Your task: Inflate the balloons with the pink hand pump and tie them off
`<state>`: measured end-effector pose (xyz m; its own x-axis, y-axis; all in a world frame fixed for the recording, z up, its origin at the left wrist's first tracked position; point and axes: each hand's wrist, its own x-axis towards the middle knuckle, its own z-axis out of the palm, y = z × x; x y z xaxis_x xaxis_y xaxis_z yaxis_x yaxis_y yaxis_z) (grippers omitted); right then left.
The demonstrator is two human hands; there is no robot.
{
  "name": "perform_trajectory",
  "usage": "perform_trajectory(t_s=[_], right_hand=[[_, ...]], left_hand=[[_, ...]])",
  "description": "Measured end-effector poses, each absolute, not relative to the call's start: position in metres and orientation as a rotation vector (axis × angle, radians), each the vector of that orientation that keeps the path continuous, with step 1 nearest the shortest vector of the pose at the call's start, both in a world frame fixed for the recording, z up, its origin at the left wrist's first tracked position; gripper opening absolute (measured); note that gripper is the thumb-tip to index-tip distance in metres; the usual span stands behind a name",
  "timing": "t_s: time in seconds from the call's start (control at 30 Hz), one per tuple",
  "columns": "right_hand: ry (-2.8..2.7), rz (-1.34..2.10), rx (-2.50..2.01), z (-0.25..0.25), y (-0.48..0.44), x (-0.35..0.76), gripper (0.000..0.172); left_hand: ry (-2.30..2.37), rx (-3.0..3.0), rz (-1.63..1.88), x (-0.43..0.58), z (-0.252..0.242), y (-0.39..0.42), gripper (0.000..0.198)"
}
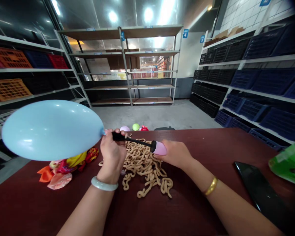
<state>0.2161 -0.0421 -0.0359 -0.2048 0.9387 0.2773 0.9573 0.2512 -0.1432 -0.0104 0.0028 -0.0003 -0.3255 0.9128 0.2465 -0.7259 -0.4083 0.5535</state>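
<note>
Table (211, 150) beneath curled left hand (113, 147)

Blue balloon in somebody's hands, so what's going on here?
A person is working a hand pump above a table. The left hand has the pump's black end in its grip, right at the neck of the inflated blue balloon. The right hand grips the pink handle, with the thin rod showing between. Tan coiled strands lie below.
</note>
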Motion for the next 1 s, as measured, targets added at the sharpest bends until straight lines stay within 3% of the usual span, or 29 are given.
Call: perform_trajectory(t_s=[0.27,0.63,1.0], right_hand=[[-2.245,-0.163,-1.762,-0.037,-0.042,0.219,0.052],[-2.202,-0.064,-1.733,-0.033,-0.055,0.201,0.044],[-2.165,-0.026,-1.694,-0.027,-0.060,0.197,0.050]], left_hand=[[0.382,0.574,1.988,-0.023,-0.001,0.011,0.018],[0.403,0.706,1.782,0.046,-0.020,-0.025,0.018],[0.422,0.795,1.798,0.048,-0.009,-0.031,0.018]])
